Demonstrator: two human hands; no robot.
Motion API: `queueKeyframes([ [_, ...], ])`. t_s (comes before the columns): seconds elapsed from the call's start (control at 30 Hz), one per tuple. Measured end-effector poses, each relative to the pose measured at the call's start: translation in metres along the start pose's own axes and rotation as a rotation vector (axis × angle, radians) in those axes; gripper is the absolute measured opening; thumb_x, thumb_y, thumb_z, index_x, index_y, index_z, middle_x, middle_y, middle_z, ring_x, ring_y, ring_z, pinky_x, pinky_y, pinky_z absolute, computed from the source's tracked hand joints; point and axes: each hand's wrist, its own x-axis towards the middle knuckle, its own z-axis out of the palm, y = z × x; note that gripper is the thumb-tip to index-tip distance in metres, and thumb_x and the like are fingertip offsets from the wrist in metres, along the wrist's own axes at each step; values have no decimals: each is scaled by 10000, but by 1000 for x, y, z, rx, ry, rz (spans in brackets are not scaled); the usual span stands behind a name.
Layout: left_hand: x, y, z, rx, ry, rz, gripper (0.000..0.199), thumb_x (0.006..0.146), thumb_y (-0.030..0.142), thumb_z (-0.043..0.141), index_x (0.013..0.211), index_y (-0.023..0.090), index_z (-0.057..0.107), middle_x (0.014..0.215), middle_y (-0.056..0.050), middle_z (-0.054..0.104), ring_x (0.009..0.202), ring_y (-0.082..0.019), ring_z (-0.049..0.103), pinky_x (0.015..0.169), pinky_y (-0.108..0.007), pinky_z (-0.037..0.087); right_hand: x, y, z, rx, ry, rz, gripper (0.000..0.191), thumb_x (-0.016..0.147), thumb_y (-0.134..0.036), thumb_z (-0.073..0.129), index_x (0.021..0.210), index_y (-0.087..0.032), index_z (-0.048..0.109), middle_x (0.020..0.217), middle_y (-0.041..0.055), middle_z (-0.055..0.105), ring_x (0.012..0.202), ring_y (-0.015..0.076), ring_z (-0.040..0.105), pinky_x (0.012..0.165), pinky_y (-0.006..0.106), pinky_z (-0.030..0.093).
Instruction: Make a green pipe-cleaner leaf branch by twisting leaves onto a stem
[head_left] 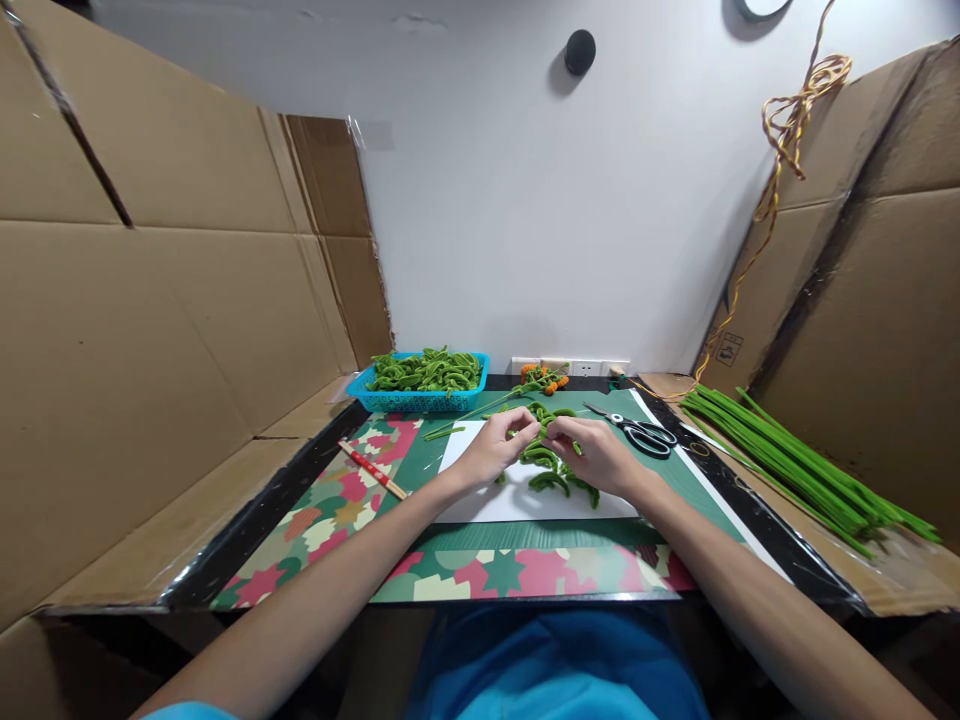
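My left hand (496,446) and my right hand (589,452) nearly meet above a white sheet (487,505), fingertips pinched. A bit of green fuzzy stem shows between them; its exact shape is hidden by the fingers. Curved green fuzzy pieces (549,482) lie on the sheet beneath and behind both hands. Beyond them rests a green stem with orange tufts (551,379). Scissors with black handles (649,438) lie to the right of my right hand, blades pointing away to the left.
A blue basket (420,402) heaped with green curled pieces stands at the back left. Long green fuzzy stems (795,465) lie on cardboard at the right. A red-and-wood stick (373,470) is on the patterned mat (300,535). Cardboard walls flank the table; sockets (586,368) line the wall.
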Motion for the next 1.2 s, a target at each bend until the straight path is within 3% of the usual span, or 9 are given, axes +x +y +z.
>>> queueKeyframes([
  [0.57,-1,1,1,-1,16,-21,352,935,524,678,842,198,583,683,63,475,537,-102,392,496,-217,314,-1,0,-1,-30,-33,48,165,1039,-152,540,938,-262,608,748,-6,712,591,155,605,589,231,420],
  [0.73,1,-2,1,-50,20,-32,396,927,572,678,848,198,579,649,73,453,505,-92,369,474,-215,297,-4,0,-1,-52,8,55,69,1085,-279,582,1070,-261,647,814,18,768,650,175,699,637,250,493],
  [0.83,1,-1,3,-80,22,-42,428,918,612,675,852,202,570,630,77,445,492,-92,368,460,-216,297,-4,2,-1,-64,32,57,121,1089,-354,615,1153,-260,655,912,40,805,708,184,751,681,266,535],
  [1.2,-1,5,4,-95,18,-40,434,898,606,730,848,202,580,642,75,464,487,-88,379,458,-221,294,-6,11,3,-112,44,61,168,1099,-322,617,1091,-267,776,962,60,857,779,220,797,706,291,553],
])
